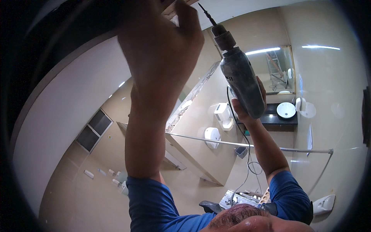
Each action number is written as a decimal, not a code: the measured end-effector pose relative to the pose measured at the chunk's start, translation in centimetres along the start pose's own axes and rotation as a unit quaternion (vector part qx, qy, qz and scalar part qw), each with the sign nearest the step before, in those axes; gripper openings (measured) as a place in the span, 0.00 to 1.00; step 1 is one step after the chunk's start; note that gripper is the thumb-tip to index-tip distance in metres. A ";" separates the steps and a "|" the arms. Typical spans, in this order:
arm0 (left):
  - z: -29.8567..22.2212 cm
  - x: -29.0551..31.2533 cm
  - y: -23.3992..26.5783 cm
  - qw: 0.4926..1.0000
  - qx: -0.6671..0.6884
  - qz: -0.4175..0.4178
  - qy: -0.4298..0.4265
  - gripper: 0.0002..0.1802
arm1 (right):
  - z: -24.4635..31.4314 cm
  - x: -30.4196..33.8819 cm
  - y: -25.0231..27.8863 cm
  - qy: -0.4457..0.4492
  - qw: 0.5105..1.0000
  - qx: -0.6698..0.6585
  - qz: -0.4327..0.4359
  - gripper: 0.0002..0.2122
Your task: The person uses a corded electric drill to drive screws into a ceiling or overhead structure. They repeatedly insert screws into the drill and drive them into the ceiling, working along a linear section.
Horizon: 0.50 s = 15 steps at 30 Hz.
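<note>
My right hand (242, 111) grips the body of a dark grey corded power drill (241, 75), held up with its chuck toward the ceiling. A thin twist bit (209, 16) sticks out of the chuck and points up and left, its tip near the ceiling edge. Raised beside it, my left hand (164, 46) is in shadow at the dark ceiling opening (77, 27). Its fingers are curled closed near a strip of reddish-brown edging (170, 11). What they hold, if anything, is hidden.
A black cord (233, 110) hangs from the drill. Below runs a metal rail (228, 143). A tiled partition (201, 120) carries white dispensers (222, 113). At right are a round basin (286, 110) on a black counter and a mirror (276, 71). Equipment (239, 199) lies below.
</note>
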<state>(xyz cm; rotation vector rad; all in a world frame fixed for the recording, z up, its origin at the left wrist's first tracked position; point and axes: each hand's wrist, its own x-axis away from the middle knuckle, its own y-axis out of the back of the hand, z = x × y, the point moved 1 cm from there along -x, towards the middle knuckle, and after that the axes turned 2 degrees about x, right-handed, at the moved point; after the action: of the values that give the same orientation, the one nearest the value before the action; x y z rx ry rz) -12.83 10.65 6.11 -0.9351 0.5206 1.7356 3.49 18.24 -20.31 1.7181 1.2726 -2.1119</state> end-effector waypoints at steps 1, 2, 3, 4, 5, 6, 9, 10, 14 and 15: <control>0.2 -0.2 -0.3 0.999 -0.041 0.030 -0.017 0.15 | 0.1 0.0 -0.1 0.006 1.000 0.000 -0.004 0.43; 0.5 -0.4 -0.6 0.995 -0.075 0.052 -0.031 0.16 | 0.1 0.0 -0.2 0.008 1.000 0.002 -0.006 0.43; 0.8 -0.5 -0.9 0.992 -0.099 0.070 -0.032 0.16 | 0.2 0.0 -0.2 0.009 1.000 0.007 -0.008 0.43; 1.2 -0.7 -1.3 0.988 -0.124 0.089 -0.028 0.17 | 0.3 0.0 -0.3 0.009 1.000 0.007 -0.004 0.43; 1.6 -0.8 -1.6 0.983 -0.145 0.106 -0.030 0.18 | 0.4 -0.1 -0.3 0.009 1.000 0.009 0.000 0.43; 2.1 -1.0 -2.1 0.978 -0.165 0.122 -0.021 0.18 | 0.6 -0.1 -0.3 0.006 1.000 0.009 -0.002 0.44; 3.7 -1.2 -3.8 0.960 -0.226 0.166 0.012 0.21 | 1.1 -0.3 -0.5 0.012 0.999 0.034 0.000 0.44; 4.2 -1.1 -4.4 0.953 -0.244 0.178 0.024 0.21 | 1.2 -0.4 -0.5 0.027 0.998 0.061 0.001 0.43; 5.6 -0.4 -6.4 0.931 -0.292 0.211 0.056 0.24 | 1.6 -0.6 -0.8 0.047 0.995 0.092 0.000 0.43; 5.9 -0.2 -6.6 0.927 -0.300 0.215 0.060 0.25 | 1.6 -0.6 -0.8 0.042 0.995 0.085 -0.003 0.43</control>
<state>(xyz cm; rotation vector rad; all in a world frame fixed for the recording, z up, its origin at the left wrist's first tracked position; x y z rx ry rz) -8.63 17.17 10.43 -1.4432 0.2785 2.3128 2.00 17.44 -19.35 1.8924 1.1474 -2.2313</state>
